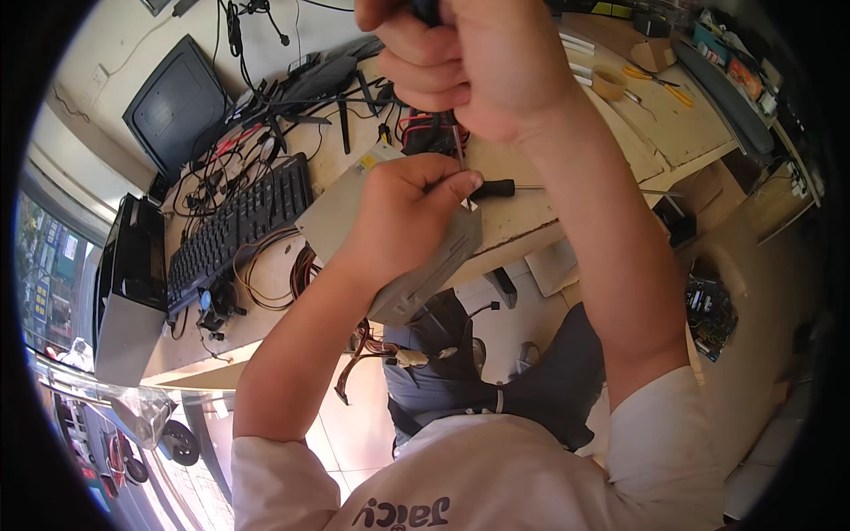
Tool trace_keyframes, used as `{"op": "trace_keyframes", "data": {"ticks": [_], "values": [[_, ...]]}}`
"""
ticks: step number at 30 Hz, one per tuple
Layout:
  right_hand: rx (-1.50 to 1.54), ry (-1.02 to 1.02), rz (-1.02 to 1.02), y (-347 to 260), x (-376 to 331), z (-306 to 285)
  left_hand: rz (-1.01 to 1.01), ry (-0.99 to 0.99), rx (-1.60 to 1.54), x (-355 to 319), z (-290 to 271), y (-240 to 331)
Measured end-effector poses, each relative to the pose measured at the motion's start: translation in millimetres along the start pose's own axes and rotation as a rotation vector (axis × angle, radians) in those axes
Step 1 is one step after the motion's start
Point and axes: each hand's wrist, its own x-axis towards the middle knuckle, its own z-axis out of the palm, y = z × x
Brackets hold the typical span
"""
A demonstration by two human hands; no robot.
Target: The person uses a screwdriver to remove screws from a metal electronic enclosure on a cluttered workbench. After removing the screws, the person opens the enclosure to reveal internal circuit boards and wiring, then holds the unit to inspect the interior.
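A grey metal computer power supply (434,276) is tilted at the front edge of the workbench, with its bundle of wires (376,350) hanging over my lap. My left hand (403,208) rests on top of its casing, with thumb and forefinger pinched about the lower screwdriver shaft (458,149) by the box's far corner. Above it, my right hand (482,66) is closed round the dark screwdriver handle (426,11), which my fingers partly cover. The tip is hidden by my left hand. A second screwdriver with a black handle (496,188) lies just right of my left thumb.
A black keyboard (239,221) and tangled cables cover the bench's left side, with a monitor (181,106) behind. Tape (608,84) and orange-handled pliers (670,88) lie at the far right. A circuit board (711,310) sits low on the right.
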Motion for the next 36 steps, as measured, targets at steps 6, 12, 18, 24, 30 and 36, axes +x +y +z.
{"op": "trace_keyframes", "data": {"ticks": [6, 12, 18, 24, 30, 36], "values": [[-0.268, 0.433, -0.234, 44, 3, -34, 0.158, 0.001, -0.009, 9, 6, -19], [-0.829, 0.533, -0.026, 5, -7, -14, 0.223, 0.053, 0.065, 13, 13, -16], [-1.310, 0.367, 0.329, -33, -3, 8, 0.216, 0.072, 0.105, 12, 12, -19], [-1.531, 0.265, 0.522, -47, 0, 24, 0.150, 0.037, 0.210, 9, 12, -14], [-1.642, 0.238, 0.597, -56, 0, 38, 0.204, -0.043, 0.398, 7, 12, -11], [-1.709, 0.225, 0.636, -60, 4, 46, 0.245, -0.022, 0.391, 5, 13, -14]]}}
